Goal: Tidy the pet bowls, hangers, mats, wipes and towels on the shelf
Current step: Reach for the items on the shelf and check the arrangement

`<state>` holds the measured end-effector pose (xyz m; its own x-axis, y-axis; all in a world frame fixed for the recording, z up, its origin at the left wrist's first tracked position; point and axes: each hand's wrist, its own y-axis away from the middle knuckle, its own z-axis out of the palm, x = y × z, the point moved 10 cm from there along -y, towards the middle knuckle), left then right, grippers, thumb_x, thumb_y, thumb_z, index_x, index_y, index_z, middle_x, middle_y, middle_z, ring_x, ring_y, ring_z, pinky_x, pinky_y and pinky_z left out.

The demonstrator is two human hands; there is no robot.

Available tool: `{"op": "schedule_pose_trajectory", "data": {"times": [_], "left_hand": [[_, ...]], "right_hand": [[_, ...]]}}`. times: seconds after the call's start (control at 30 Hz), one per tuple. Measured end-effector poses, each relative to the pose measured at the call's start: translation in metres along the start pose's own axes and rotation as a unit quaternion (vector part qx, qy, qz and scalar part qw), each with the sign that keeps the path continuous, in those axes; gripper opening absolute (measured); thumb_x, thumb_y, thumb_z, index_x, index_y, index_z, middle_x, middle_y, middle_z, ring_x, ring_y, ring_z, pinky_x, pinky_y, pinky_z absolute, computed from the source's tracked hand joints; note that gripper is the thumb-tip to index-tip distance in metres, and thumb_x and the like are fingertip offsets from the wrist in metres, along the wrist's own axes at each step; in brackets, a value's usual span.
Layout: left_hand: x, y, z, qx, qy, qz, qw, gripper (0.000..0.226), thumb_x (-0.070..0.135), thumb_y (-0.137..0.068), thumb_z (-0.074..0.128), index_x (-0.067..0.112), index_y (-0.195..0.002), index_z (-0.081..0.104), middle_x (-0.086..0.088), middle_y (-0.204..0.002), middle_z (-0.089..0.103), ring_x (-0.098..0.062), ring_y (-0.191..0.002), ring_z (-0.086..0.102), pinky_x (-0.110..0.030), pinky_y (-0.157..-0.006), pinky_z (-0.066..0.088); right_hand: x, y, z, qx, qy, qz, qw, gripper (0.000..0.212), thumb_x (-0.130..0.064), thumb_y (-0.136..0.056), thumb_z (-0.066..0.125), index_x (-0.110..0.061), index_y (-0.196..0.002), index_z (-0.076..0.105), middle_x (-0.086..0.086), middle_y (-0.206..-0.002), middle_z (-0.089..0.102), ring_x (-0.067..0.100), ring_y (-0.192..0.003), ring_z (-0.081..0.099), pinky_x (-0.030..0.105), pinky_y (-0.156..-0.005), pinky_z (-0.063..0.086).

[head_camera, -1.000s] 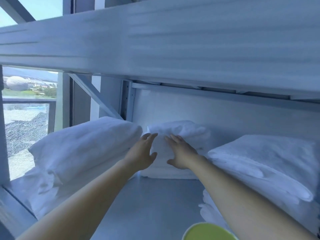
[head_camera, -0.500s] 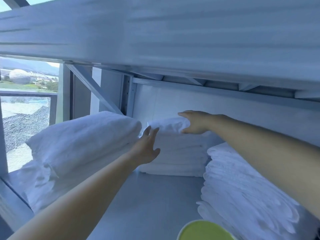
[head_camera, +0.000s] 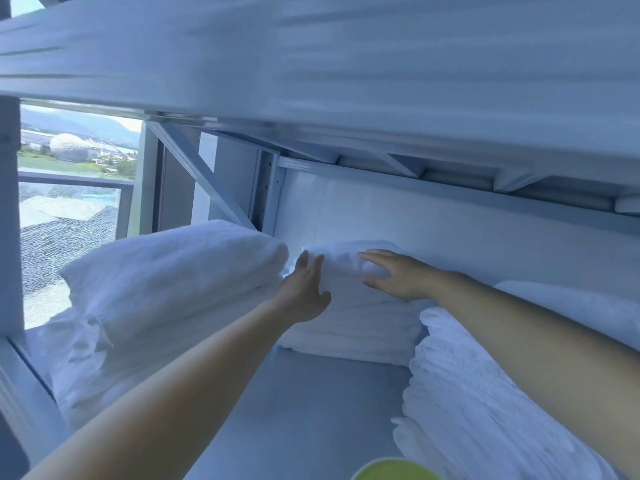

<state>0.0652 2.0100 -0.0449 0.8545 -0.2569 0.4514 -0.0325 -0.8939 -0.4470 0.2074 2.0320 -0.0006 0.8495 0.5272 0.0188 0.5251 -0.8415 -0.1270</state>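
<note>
The stack of folded white towels (head_camera: pixel 349 317) is sitting at 12 o'clock, deep on the grey metal shelf (head_camera: pixel 311 410), long side running 9-to-3. We're pressing flat, uncurled hands on it: left hand (head_camera: pixel 304 292) front-left, right hand (head_camera: pixel 394 275) on top.

Two bare arms reach forward, away from the viewer. The bare left forearm (head_camera: pixel 173 393) rises from the lower left corner toward the centre. It ends in the left hand (head_camera: pixel 304 292), seen from the back, its fingers (head_camera: pixel 313 266) straight, close together and pointing up and ahead, thumb out to the right. The bare right forearm (head_camera: pixel 536 334) enters from the right edge, angling leftward. The right hand (head_camera: pixel 394 277) lies palm down, fingers (head_camera: pixel 375 256) spread, nearly straight, pointing left. The hands are near each other, not touching.
</note>
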Motion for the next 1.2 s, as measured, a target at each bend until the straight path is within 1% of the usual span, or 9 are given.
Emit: {"op": "schedule_pose_trajectory", "data": {"times": [0.23,0.4,0.57,0.7,0.77,0.9,1.0,1.07,1.2], "left_hand": [[0.000,0.001,0.006,0.008,0.021,-0.038,0.999,0.077,0.028,-0.083,0.058,0.016,-0.146,0.014,-0.006,-0.144,0.027,-0.026,-0.120,0.045,-0.031,-0.088,0.042],[0.012,0.012,0.008,-0.006,0.036,-0.002,0.999,0.074,0.027,-0.080,0.061,0.021,-0.142,0.020,-0.002,-0.137,0.031,-0.026,-0.112,0.046,-0.032,-0.087,0.044],[0.024,0.026,0.016,-0.032,0.051,0.049,0.997,0.078,0.029,-0.080,0.063,0.028,-0.145,0.019,0.005,-0.145,0.023,-0.021,-0.110,0.048,-0.031,-0.091,0.046],[0.018,0.029,0.008,-0.041,0.057,0.080,0.994,0.078,0.030,-0.079,0.064,0.032,-0.145,0.023,0.006,-0.150,0.022,-0.018,-0.125,0.042,-0.036,-0.098,0.045],[0.011,0.030,0.003,-0.043,0.040,0.081,0.995,0.078,0.029,-0.079,0.064,0.033,-0.145,0.022,0.004,-0.152,0.019,-0.020,-0.129,0.040,-0.034,-0.100,0.042],[0.000,0.032,0.004,-0.051,0.023,0.058,0.997,0.083,0.028,-0.078,0.065,0.042,-0.144,0.016,0.002,-0.152,0.019,-0.022,-0.124,0.045,-0.026,-0.094,0.039],[-0.001,0.036,0.012,-0.069,0.085,0.053,0.993,0.087,0.023,-0.077,0.066,0.043,-0.144,0.014,0.009,-0.146,0.031,-0.010,-0.119,0.042,-0.019,-0.090,0.034],[-0.002,0.039,0.017,-0.076,0.108,0.049,0.990,0.090,0.021,-0.076,0.066,0.044,-0.144,0.013,0.014,-0.146,0.029,-0.005,-0.109,0.041,-0.016,-0.084,0.034],[0.000,0.042,0.022,-0.089,0.124,0.048,0.987,0.092,0.019,-0.074,0.067,0.047,-0.142,0.013,0.016,-0.145,0.028,-0.008,-0.105,0.046,-0.014,-0.076,0.039]], "right_hand": [[0.011,0.001,-0.003,0.013,0.003,-0.002,1.000,0.063,-0.047,-0.094,0.046,-0.024,-0.148,0.023,-0.009,-0.156,0.019,0.007,-0.143,0.016,0.022,-0.115,0.013],[0.034,0.002,-0.016,0.038,-0.033,0.052,0.997,0.059,-0.048,-0.094,0.044,-0.027,-0.147,0.027,-0.003,-0.155,0.023,0.015,-0.142,0.023,0.027,-0.112,0.019],[0.059,0.006,-0.022,0.046,-0.055,0.102,0.992,0.052,-0.051,-0.095,0.039,-0.032,-0.142,0.034,-0.001,-0.152,0.028,0.020,-0.137,0.031,0.031,-0.109,0.026],[0.060,0.008,-0.022,0.045,-0.051,0.106,0.992,0.050,-0.051,-0.095,0.040,-0.027,-0.139,0.043,-0.002,-0.150,0.032,0.019,-0.136,0.033,0.030,-0.109,0.026],[0.055,0.009,-0.022,0.048,-0.036,0.098,0.993,0.049,-0.050,-0.095,0.040,-0.024,-0.137,0.046,-0.001,-0.148,0.034,0.018,-0.135,0.035,0.030,-0.110,0.026],[0.051,0.013,-0.024,0.062,-0.017,0.104,0.992,0.041,-0.047,-0.095,0.043,-0.026,-0.128,0.054,0.000,-0.138,0.040,0.019,-0.125,0.043,0.032,-0.106,0.032],[0.050,0.015,-0.024,0.066,-0.026,0.108,0.992,0.040,-0.049,-0.093,0.044,-0.028,-0.126,0.055,0.000,-0.132,0.040,0.019,-0.118,0.047,0.032,-0.104,0.034],[0.049,0.015,-0.019,0.048,-0.028,0.110,0.992,0.042,-0.050,-0.093,0.044,-0.030,-0.129,0.052,-0.001,-0.136,0.039,0.019,-0.122,0.044,0.030,-0.105,0.032],[0.047,0.018,-0.015,0.017,-0.018,0.113,0.993,0.046,-0.052,-0.095,0.039,-0.029,-0.133,0.049,-0.001,-0.144,0.036,0.019,-0.132,0.037,0.030,-0.107,0.027]]}}
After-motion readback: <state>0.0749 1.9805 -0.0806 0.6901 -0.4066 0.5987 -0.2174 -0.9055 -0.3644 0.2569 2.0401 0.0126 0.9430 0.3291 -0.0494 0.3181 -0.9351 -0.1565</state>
